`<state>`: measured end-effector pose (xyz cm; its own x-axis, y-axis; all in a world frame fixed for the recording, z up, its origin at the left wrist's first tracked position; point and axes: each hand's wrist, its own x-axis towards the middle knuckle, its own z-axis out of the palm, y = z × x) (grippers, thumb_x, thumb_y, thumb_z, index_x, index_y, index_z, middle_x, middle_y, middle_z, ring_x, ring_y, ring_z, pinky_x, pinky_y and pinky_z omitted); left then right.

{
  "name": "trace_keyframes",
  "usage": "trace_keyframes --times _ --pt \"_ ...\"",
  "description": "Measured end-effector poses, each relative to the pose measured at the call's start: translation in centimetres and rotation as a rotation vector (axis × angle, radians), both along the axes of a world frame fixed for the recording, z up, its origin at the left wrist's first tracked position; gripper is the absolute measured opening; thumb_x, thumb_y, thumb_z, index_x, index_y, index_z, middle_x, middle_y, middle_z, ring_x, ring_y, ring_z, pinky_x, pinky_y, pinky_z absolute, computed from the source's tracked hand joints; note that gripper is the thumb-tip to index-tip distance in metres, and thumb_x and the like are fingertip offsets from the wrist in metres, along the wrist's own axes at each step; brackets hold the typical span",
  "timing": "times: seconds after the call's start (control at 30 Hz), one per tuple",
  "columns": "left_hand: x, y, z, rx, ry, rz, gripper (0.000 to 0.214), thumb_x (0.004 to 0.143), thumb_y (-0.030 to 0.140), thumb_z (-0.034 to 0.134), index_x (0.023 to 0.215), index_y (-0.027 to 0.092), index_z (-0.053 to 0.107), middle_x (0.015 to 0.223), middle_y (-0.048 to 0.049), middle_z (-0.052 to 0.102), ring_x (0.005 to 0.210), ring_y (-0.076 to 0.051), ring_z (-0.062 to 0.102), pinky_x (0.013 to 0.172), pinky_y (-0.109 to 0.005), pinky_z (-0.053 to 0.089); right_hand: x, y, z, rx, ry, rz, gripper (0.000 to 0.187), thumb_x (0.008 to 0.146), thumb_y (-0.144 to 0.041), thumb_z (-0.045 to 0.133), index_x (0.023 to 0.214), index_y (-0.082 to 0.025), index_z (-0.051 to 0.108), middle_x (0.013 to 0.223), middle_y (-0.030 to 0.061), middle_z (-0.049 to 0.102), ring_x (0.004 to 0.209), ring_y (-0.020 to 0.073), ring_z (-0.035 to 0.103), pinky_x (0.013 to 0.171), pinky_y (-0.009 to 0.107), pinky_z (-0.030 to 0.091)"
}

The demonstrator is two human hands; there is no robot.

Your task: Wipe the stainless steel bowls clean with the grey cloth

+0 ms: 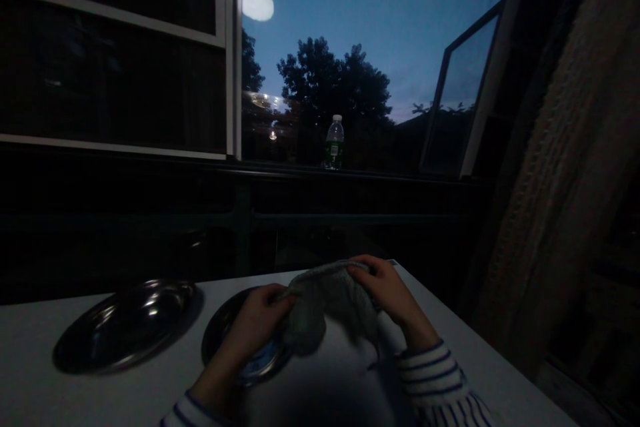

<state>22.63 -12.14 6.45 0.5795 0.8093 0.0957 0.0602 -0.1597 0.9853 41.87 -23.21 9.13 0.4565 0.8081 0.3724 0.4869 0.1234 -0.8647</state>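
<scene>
A limp grey-green cloth piece (333, 287) hangs stretched between my two hands, above the white table. Its upper edge looks like a thick band, and a thin dark strand dangles at its lower right. My left hand (263, 320) pinches the left end of that edge. At the other end, the fingers of my right hand (387, 290) are closed on the same cloth. Under my left forearm lies a round metal dish (216, 330), partly hidden, with something bluish in it that I cannot make out. The dim light blurs the cloth's exact kind.
A larger shiny metal dish (125, 327) rests on the left of the white table (500, 380). Beyond the table, a clear bottle (334, 143) with a green label stands on the window ledge. A curtain (545, 167) hangs at the right, beside an open window pane (457, 93).
</scene>
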Motion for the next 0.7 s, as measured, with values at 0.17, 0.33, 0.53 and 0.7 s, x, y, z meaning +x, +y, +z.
trace_keyframes --times 0.17,0.33,0.53,0.7 --pt "-1.0 0.4 0.5 -0.152 -0.043 0.000 0.019 0.065 0.035 0.065 0.074 0.017 0.064 0.064 -0.0009 0.066 0.057 -0.016 0.060 0.055 -0.025 0.043 1.8 -0.7 -0.1 -0.058 -0.057 -0.016 0.026 0.073 -0.033 0.057 0.089 -0.016 0.067 0.085 0.0040 0.068 0.083 0.0210 0.061 0.074 0.031 0.045" --pt "-0.8 -0.3 0.6 -0.240 -0.181 -0.045 0.027 0.067 0.036 0.066 0.086 0.017 0.063 0.079 -0.0045 0.069 0.072 -0.019 0.064 0.065 -0.029 0.047 2.4 -0.6 -0.5 -0.124 -0.125 -0.012 0.028 0.075 -0.032 0.055 0.095 -0.015 0.066 0.086 0.0044 0.067 0.083 0.0205 0.060 0.074 0.032 0.045" --pt "-0.1 -1.9 1.0 -0.347 -0.273 -0.096 0.030 0.069 0.034 0.064 0.093 0.016 0.064 0.081 -0.0049 0.069 0.071 -0.018 0.063 0.066 -0.028 0.046 1.8 -0.6 -0.9 -0.135 -0.319 -0.026 0.034 0.078 -0.031 0.055 0.108 -0.017 0.060 0.104 0.0073 0.063 0.095 0.0216 0.058 0.084 0.036 0.042" --pt "0.4 -2.7 1.4 -0.422 -0.320 -0.057 0.028 0.069 0.029 0.064 0.092 0.014 0.065 0.079 -0.0051 0.069 0.066 -0.016 0.062 0.061 -0.025 0.046 -0.9 -2.4 0.7 -0.161 -0.401 0.116 0.036 0.078 -0.033 0.057 0.113 -0.023 0.057 0.113 0.0052 0.059 0.103 0.0216 0.054 0.091 0.036 0.040"
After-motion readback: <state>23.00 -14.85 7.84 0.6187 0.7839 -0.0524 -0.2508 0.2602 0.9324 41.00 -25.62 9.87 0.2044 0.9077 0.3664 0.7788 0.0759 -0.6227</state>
